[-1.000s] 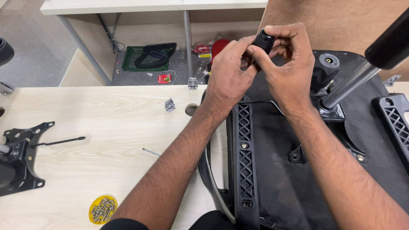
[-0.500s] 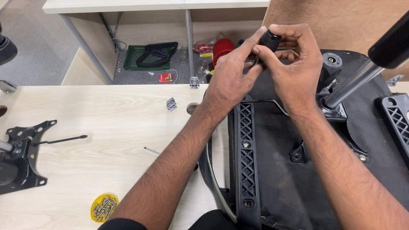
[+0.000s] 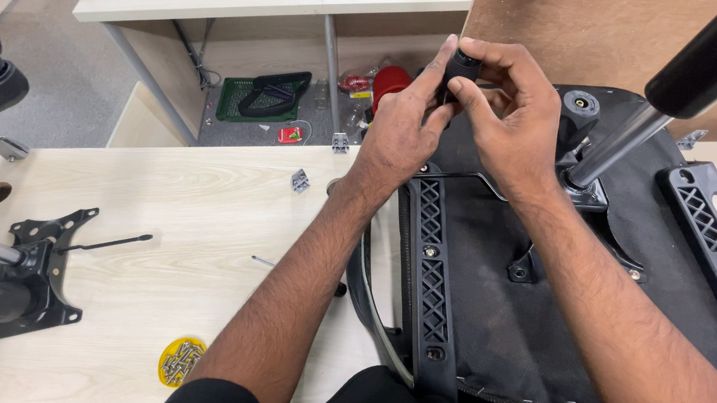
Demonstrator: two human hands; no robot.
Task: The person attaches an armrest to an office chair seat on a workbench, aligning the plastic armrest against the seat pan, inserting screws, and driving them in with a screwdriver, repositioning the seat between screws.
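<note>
your left hand [image 3: 402, 131] and right hand [image 3: 510, 124] meet above the far edge of the upturned chair seat [image 3: 495, 329], both pinched around a small black knob [image 3: 463, 64]. the right hand's thumb and forefinger close on the knob from the right, and the left hand's fingertips press on it from the left, so both hands are narrow and holding it. the knob sits clear of the bench [image 3: 156, 208], raised over the black underside of the seat.

a thin bent metal lever [image 3: 466, 177] runs under your hands across the seat. to the right, the gas lift cylinder [image 3: 646, 124] rises at a slant from the seat mechanism plate [image 3: 591, 198]. two black latticed armrest brackets [image 3: 426, 269] lie along the seat's left and right sides.

on the bench to your left lies a second black mechanism plate [image 3: 36, 271] with its own metal rod, and near the bench's near edge a yellow dish of screws [image 3: 181, 361]. a thin loose metal pin [image 3: 263, 261] lies just left of your left forearm.
</note>
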